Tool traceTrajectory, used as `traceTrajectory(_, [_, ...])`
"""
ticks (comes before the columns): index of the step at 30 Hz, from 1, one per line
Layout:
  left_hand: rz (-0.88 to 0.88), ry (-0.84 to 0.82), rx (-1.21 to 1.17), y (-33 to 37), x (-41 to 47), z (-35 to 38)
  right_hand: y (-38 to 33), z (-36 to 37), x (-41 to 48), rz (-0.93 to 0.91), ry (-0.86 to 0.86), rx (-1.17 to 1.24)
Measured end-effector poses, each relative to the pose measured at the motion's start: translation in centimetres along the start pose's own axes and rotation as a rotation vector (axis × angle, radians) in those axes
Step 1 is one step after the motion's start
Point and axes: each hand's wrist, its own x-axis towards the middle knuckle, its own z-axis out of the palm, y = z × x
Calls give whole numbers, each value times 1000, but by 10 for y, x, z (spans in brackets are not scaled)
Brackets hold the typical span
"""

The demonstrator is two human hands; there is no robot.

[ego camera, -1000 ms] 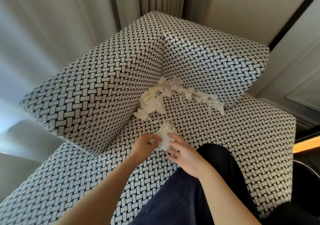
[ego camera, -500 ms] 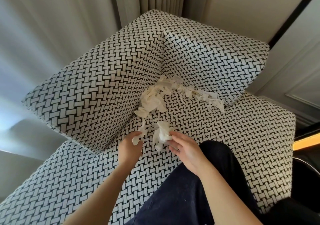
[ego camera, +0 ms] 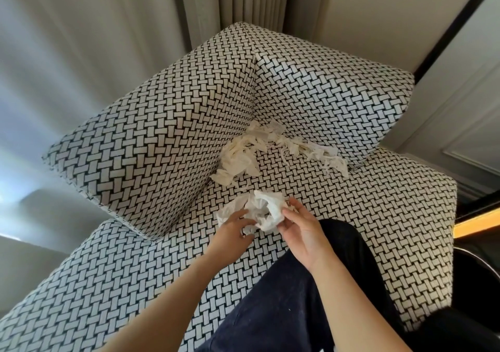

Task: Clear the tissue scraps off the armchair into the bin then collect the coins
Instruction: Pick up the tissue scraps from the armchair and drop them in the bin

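The right hand has its grip pinching a loose wad of tissue just above the armchair seat. The left hand, grip spread and fingers fairly straight, presses against the wad's side. Held so lightly, bits may flutter down on the way to a bin I can't see. The main pile of scraps lies in the back corner, where thin shreds could slip into the seam. No coins show.
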Motion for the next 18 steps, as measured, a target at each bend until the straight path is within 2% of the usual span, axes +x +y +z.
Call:
traceTrajectory(7, [-63,11,-36,-4,-2,4,-1,2,-4,-9,36,-25])
traceTrajectory(15, [-55,-115,-53,-2,6,-1,0,1,-3,-12,82,-3])
traceTrajectory(18, [-88,-83,-133,1,8,-1,0,1,-5,-21,106,22])
